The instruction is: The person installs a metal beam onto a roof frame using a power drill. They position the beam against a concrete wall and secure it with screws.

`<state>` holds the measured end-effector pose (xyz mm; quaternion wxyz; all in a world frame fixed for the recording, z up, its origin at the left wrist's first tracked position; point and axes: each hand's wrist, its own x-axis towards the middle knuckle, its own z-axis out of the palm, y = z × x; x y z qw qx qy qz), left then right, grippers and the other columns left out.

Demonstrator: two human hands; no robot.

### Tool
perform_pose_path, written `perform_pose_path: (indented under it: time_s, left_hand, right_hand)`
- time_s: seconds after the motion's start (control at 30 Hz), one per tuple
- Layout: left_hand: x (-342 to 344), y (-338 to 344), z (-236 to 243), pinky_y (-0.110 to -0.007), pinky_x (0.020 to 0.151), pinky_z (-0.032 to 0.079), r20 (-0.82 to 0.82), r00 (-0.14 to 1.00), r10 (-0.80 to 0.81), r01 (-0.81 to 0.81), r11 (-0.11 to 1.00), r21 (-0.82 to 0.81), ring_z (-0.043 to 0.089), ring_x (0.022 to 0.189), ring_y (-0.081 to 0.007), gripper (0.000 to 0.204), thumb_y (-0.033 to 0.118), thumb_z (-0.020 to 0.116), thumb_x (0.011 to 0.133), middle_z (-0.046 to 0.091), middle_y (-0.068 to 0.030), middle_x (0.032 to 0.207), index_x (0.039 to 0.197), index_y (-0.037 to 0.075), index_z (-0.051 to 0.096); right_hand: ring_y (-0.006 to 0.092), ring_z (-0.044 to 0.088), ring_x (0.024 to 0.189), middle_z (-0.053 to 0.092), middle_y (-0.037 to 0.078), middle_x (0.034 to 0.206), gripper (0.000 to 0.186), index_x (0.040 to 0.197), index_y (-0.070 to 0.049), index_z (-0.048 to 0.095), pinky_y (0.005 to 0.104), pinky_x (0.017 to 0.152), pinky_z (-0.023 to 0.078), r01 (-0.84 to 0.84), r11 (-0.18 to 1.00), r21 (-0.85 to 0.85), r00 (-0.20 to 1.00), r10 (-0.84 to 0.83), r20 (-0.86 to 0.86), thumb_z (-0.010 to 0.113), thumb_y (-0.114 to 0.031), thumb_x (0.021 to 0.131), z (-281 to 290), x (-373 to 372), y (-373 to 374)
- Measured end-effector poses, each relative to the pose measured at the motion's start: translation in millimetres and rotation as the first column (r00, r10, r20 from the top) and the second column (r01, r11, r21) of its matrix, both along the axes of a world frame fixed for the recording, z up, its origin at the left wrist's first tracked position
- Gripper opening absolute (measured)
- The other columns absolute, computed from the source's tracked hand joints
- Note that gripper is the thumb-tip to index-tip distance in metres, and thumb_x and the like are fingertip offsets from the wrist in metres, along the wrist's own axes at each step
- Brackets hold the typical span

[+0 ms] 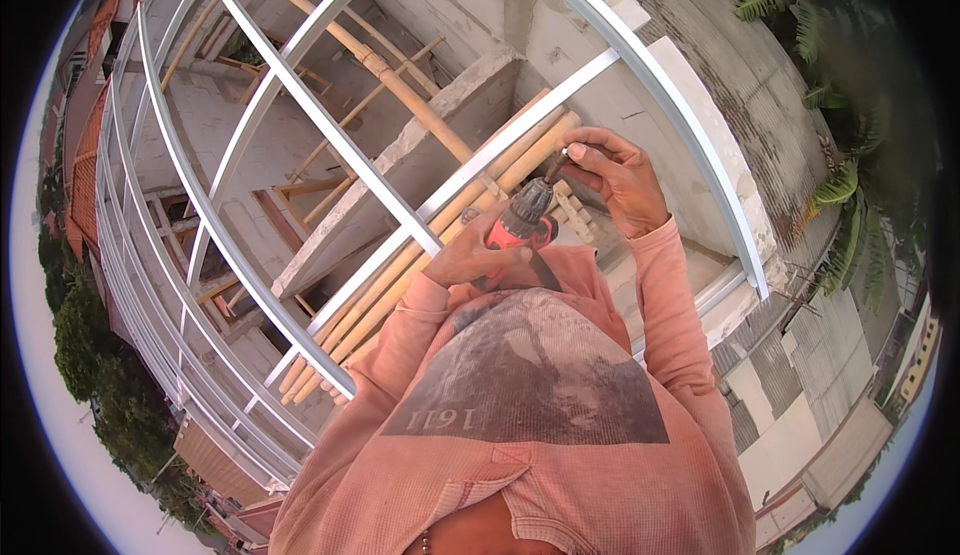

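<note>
A red and black cordless drill [527,213] points up and to the right in front of my chest. My left hand [470,252] is closed around its body, behind the black chuck. From the chuck sticks out a dark bit, and at its tip sits a small screw [565,153] with a pale end. Thumb and fingers of my right hand [625,180] pinch that screw. The lower part of the drill is partly hidden by my left hand and shirt.
Silvery metal roof trusses [345,145] cross on the left and ahead; another metal beam [670,95] curves down on the right. Bamboo poles [400,280] lie below my hands. Underneath is an open room with grey block walls [450,5]. Corrugated roofing [720,35] lies at the right.
</note>
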<state>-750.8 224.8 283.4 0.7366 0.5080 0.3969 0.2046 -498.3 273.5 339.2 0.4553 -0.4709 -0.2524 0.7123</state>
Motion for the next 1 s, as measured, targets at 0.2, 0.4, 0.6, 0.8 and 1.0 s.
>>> perform_pose_path:
  time_s: [0.2, 0.4, 0.6, 0.8, 1.0]
  left_hand:
    - [-12, -5, -2, -0.036, 0.113, 0.037, -0.035, 0.999, -0.032, 0.032, 0.999, -0.003, 0.050, 0.132, -0.0219, 0.086, 0.034, 0.082, 0.081, 0.056, -0.0123, 0.141, 0.151, 0.002, 0.042]
    - [-18, -4, 10, -0.036, 0.114, 0.036, 0.221, 0.974, -0.058, 0.097, 0.981, -0.170, 0.050, 0.132, -0.0216, 0.082, 0.031, 0.082, 0.082, 0.056, -0.0114, 0.142, 0.150, 0.005, 0.045]
    - [-24, -8, 6, -0.036, 0.115, 0.035, 0.141, 0.987, -0.079, 0.100, 0.984, -0.149, 0.050, 0.133, -0.0217, 0.079, 0.030, 0.081, 0.082, 0.057, -0.0105, 0.141, 0.149, 0.006, 0.047]
    - [-27, -10, 8, -0.036, 0.117, 0.035, 0.235, 0.969, -0.079, 0.123, 0.976, -0.179, 0.051, 0.134, -0.0234, 0.079, 0.028, 0.081, 0.082, 0.057, -0.0116, 0.142, 0.149, 0.004, 0.046]
    - [-17, -22, 1, -0.037, 0.118, 0.036, 0.437, 0.859, 0.266, -0.103, 0.927, -0.361, 0.052, 0.135, -0.0242, 0.078, 0.023, 0.078, 0.084, 0.056, -0.0146, 0.143, 0.149, 0.002, 0.042]
  right_hand:
    - [0.0141, 0.068, 0.103, 0.072, 0.008, 0.109, 0.031, 0.122, -0.002, 0.066, 0.0285, 0.093, 0.056, -0.227, 0.973, 0.039, 0.957, 0.216, 0.194, 0.072, -0.013, 0.094, 21, 3, 14]
    - [0.0160, 0.069, 0.103, 0.073, 0.011, 0.112, 0.032, 0.122, 0.002, 0.064, 0.0297, 0.093, 0.056, -0.441, 0.896, 0.046, 0.880, 0.422, 0.217, 0.072, -0.013, 0.094, 15, 10, 27]
    - [0.0181, 0.070, 0.105, 0.073, 0.012, 0.112, 0.031, 0.120, 0.003, 0.065, 0.0311, 0.092, 0.056, -0.603, 0.793, 0.087, 0.765, 0.545, 0.344, 0.073, -0.010, 0.093, 25, 9, 39]
    - [0.0176, 0.069, 0.108, 0.073, 0.011, 0.112, 0.029, 0.118, 0.001, 0.067, 0.0294, 0.093, 0.055, -0.655, 0.747, 0.110, 0.735, 0.597, 0.321, 0.074, -0.007, 0.091, 29, 2, 38]
    - [0.0205, 0.065, 0.115, 0.062, 0.014, 0.135, 0.052, 0.138, 0.002, 0.054, 0.0343, 0.099, 0.051, -0.417, 0.897, 0.144, 0.895, 0.379, 0.235, 0.073, -0.013, 0.091, -8, -29, 12]
